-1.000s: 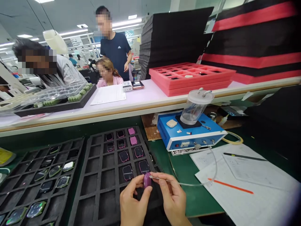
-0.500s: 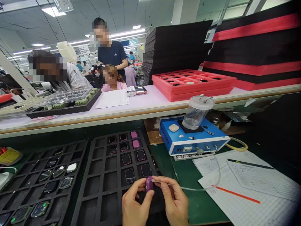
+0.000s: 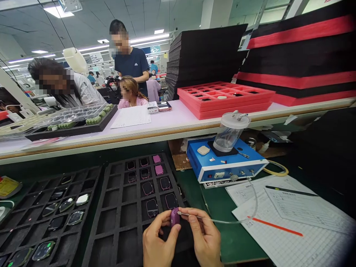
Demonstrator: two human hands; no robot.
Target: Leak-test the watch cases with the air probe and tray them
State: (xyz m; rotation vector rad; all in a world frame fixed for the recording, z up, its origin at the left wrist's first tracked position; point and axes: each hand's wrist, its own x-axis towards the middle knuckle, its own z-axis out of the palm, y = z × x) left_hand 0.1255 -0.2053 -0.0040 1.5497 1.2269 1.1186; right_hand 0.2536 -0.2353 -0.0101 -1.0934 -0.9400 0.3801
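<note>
Between the thumb and fingers of my left hand is a small purple watch case, held on edge. My right hand pinches the end of a clear thin tube, its pale tip touching or almost touching the side of the case. From there the tube curves right and up to the front of a blue machine. Below my hands lies a black foam tray with several purple watches in its cells, screens up; two pieces show plain purple faces. My hands hide the tray's near right cells.
At left, another black tray holds several watches. Papers, a red stick and a black pen lie right. A clear canister tops the machine. Red foam trays stand on the shelf; co-workers are beyond it.
The whole view has shifted slightly left. My hands keep the same hold on the watch case and the tube. A seated co-worker beyond the shelf has turned their head.
</note>
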